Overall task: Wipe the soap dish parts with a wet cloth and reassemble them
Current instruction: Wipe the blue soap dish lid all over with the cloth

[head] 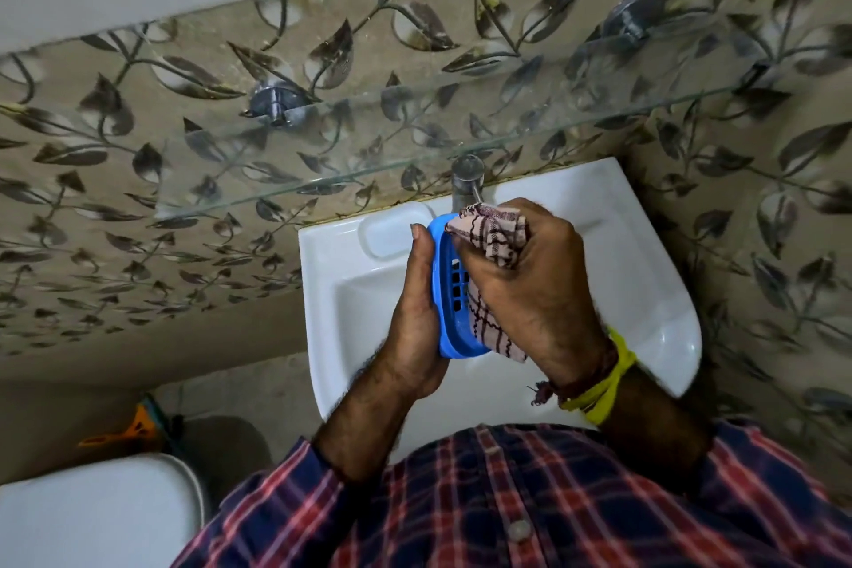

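A blue plastic soap dish (449,291) with slotted holes is held on edge over the white basin (350,295). My left hand (415,327) grips its left side, thumb at the top end. My right hand (530,286) holds a bunched pink checked cloth (493,240) pressed against the dish's inner face, covering most of it. I cannot tell whether the dish is one part or two parts together. No separate part shows.
A chrome tap (466,182) stands behind the hands. A glass shelf (322,180) juts from the leaf-patterned wall above the basin. A white toilet tank (92,517) is at lower left, with an orange object (133,427) on the floor.
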`<action>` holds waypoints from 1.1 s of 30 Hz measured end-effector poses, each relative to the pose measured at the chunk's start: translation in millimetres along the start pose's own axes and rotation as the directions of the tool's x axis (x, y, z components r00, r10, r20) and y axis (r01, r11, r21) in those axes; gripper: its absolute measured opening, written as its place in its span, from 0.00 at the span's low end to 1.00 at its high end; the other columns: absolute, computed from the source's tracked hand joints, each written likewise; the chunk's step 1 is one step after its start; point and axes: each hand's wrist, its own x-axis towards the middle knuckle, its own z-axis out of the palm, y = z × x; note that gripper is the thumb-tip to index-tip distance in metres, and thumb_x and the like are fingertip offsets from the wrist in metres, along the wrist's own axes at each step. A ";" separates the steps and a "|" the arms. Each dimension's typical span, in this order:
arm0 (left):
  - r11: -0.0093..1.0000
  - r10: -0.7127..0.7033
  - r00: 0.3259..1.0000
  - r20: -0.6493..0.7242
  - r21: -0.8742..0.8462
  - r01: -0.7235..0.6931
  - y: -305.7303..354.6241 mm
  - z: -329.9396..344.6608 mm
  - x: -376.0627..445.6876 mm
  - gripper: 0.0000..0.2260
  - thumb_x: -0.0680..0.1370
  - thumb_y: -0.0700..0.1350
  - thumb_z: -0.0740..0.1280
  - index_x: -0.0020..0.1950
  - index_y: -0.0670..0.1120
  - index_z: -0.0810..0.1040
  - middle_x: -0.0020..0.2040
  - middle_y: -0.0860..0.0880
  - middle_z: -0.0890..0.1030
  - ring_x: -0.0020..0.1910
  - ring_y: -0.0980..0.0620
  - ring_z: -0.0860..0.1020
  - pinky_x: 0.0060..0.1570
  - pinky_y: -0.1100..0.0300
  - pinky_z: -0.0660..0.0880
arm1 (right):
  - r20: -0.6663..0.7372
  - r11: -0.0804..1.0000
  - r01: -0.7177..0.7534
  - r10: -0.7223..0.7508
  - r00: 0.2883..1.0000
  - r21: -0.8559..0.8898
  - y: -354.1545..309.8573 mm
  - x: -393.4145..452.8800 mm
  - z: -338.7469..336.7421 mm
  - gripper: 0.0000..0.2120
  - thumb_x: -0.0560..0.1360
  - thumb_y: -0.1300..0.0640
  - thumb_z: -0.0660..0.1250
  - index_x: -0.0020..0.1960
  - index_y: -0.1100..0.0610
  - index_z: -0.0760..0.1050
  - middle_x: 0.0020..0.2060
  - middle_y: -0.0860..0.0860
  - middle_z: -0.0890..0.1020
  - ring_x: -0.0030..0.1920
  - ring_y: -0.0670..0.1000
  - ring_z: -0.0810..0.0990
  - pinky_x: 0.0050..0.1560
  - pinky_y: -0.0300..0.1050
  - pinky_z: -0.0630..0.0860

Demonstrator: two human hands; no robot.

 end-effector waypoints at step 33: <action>0.997 0.051 0.998 0.029 -0.062 -0.049 1.8 -5.9 8.0 0.30 0.81 0.66 0.48 0.74 0.52 0.73 0.61 0.45 0.83 0.60 0.47 0.82 0.58 0.52 0.80 | 0.321 0.986 0.151 -0.122 0.939 -0.067 7.6 -9.0 -7.3 0.06 0.71 0.64 0.74 0.46 0.57 0.81 0.42 0.50 0.83 0.44 0.52 0.83 0.47 0.53 0.81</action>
